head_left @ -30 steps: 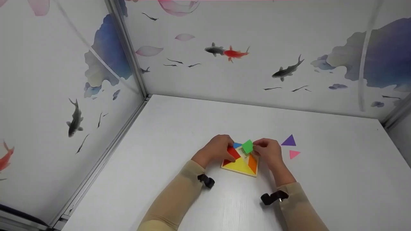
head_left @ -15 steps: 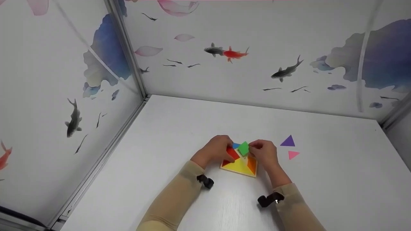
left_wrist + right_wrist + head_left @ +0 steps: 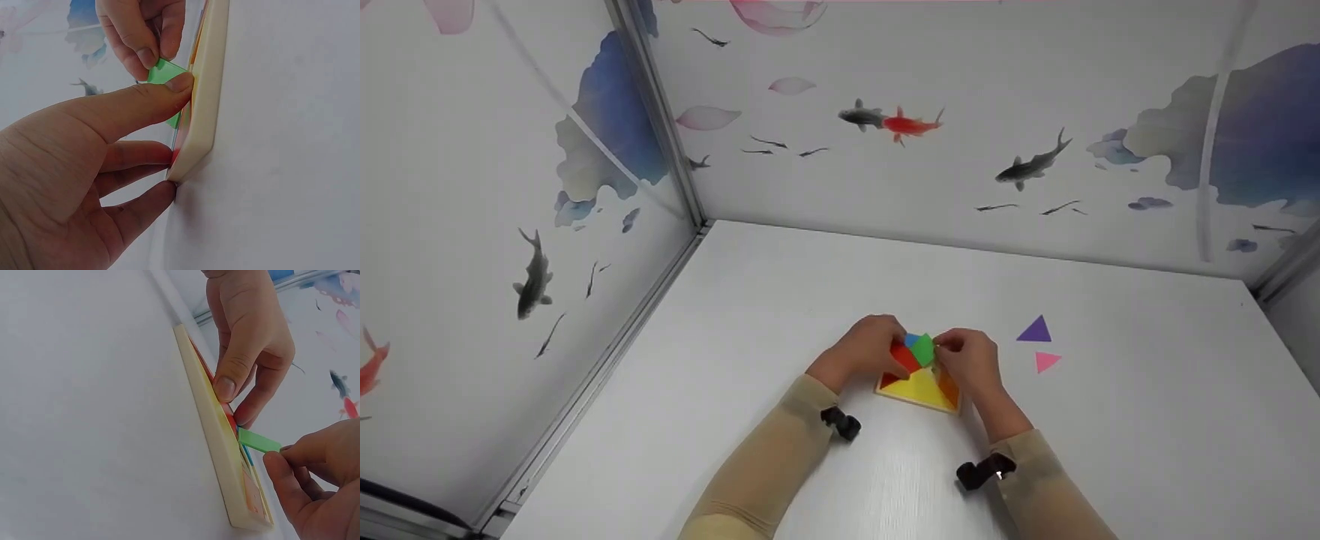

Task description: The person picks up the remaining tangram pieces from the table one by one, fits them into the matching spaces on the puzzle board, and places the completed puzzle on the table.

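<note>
A wooden tangram board (image 3: 916,406) lies on the white table, holding a yellow triangle (image 3: 916,387), an orange piece (image 3: 949,385), red pieces (image 3: 906,359) and a blue piece (image 3: 911,340). My left hand (image 3: 868,343) holds the board at its left side, thumb on its face and fingertips at the edge and red pieces. With thumb and fingertips my right hand (image 3: 973,361) pinches a flat green square (image 3: 923,350) by one corner. In the right wrist view the green square (image 3: 257,440) stands tilted, its lower end right at the board beside the red and blue.
A purple triangle (image 3: 1036,330) and a smaller pink triangle (image 3: 1047,362) lie on the table to the right of my right hand. White walls (image 3: 930,187) printed with fish and petals rise behind the table and along its left side.
My right hand has moved left with the green square, which now overlaps the gap between the blue and red pieces. My left hand has stayed in place on the board.
</note>
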{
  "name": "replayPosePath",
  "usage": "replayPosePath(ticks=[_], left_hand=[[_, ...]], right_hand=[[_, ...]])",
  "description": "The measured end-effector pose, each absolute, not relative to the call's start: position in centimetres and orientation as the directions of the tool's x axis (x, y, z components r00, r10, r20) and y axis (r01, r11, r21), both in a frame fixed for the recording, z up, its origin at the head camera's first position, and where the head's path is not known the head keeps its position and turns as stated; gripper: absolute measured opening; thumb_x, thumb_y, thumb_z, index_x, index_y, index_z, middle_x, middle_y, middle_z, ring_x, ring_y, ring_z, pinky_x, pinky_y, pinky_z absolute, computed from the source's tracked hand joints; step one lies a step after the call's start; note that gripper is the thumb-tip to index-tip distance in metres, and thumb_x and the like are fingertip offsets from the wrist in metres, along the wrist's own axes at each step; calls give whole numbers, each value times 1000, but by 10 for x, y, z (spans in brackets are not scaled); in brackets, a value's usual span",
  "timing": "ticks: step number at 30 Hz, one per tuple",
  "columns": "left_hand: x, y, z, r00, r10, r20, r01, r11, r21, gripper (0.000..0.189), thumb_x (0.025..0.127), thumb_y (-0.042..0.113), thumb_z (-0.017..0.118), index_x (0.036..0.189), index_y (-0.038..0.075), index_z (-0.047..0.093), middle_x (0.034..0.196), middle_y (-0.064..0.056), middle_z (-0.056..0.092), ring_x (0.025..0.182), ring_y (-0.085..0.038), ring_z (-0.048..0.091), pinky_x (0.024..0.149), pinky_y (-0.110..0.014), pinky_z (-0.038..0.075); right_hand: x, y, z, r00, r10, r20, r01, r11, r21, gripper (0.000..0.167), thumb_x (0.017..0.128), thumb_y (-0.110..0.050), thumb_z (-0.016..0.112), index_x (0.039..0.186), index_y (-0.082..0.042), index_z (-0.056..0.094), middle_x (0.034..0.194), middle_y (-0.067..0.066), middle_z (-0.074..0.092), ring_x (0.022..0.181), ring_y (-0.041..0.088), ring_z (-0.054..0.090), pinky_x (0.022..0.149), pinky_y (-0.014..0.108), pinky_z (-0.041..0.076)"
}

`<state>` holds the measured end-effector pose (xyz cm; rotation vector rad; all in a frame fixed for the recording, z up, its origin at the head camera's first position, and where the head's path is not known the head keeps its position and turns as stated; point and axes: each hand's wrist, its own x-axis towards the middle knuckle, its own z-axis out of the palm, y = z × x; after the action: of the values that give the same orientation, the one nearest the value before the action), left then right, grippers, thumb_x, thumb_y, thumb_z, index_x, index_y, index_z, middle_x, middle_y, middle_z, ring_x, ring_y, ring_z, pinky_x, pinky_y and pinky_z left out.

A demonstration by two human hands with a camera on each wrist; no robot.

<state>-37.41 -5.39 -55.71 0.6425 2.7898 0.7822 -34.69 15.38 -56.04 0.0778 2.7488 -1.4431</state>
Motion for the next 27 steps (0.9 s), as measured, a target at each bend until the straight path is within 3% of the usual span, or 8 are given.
replayPosePath(ticks=[10,27], left_hand=[[-374,-53,-558,-904,422,-69,316,767,558,52,80,31,94,126,13,75,121,5,66,110,-14,57,101,-28,56],[-376,-54,-560,-892,450,-44,358,762,540,48,81,32,93,122,12,76,120,3,68,108,-15,59,101,-28,55]], right_hand=[[-347,154,-556,-997,22,-79,77,568,-820,18,101,-6,69,117,-6,78,113,15,71,102,29,62,93,33,61],[-346,150,-559,-1000,5,-29,25,626,-779,22,100,-6,69,119,-5,78,115,16,74,101,30,64,98,43,61]])
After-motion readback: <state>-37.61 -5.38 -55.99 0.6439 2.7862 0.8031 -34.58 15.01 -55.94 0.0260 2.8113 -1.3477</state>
